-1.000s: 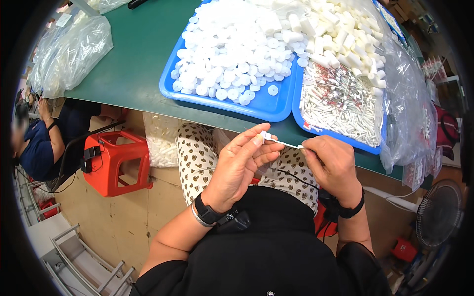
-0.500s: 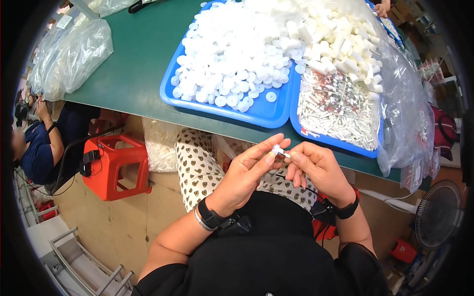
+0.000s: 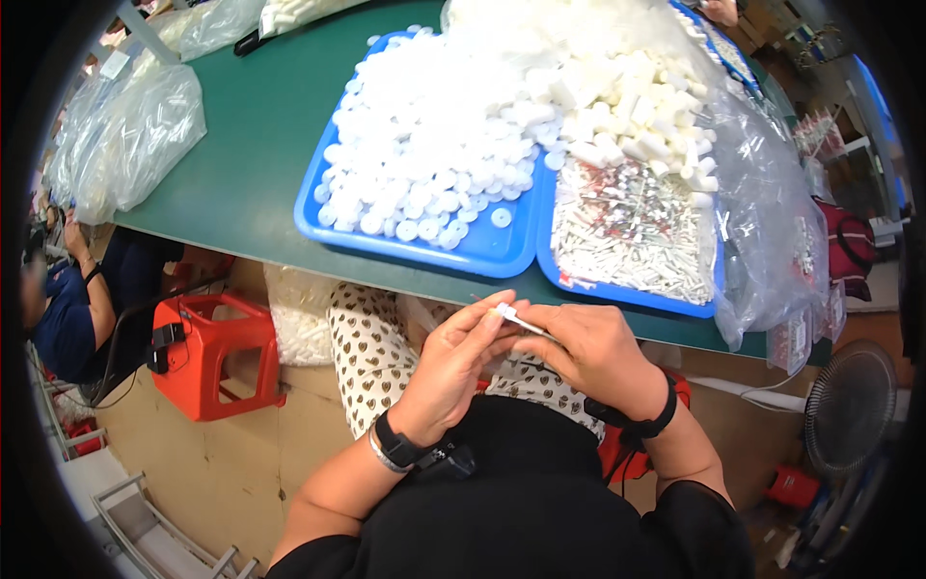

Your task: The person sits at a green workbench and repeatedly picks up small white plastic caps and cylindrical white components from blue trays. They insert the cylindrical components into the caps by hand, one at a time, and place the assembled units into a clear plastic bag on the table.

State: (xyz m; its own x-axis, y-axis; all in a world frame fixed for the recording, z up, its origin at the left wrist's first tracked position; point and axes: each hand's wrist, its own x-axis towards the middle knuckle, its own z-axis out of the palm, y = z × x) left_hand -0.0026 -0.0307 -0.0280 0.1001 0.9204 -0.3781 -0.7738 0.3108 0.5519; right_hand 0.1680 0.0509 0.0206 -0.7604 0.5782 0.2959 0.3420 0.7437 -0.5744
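Over my lap, near the table's edge, both hands meet at one small white part (image 3: 505, 311). My left hand (image 3: 455, 352) pinches its wider end between thumb and fingertips. A thin white stick (image 3: 533, 329) runs from that end toward my right hand (image 3: 588, 349), whose closed fingers grip it, back of the hand up. Whether stick and wider end are one piece, I cannot tell. Ahead stands a blue tray (image 3: 463, 259) heaped with translucent white discs (image 3: 415, 183). A second blue tray (image 3: 637, 301) at its right holds slender white pieces (image 3: 627, 256) and red-and-silver bits.
White cylinders (image 3: 646, 116) are piled behind the right tray, beside a clear plastic bag (image 3: 772, 212). More bags (image 3: 145, 135) lie at the table's left. A red stool (image 3: 217, 352) and a seated person (image 3: 72, 299) are at left, a fan (image 3: 849, 410) at right.
My right hand has turned back-up and closed in on the stick, whose length now shows. My left hand still pinches the white end. The whole view has shifted slightly.
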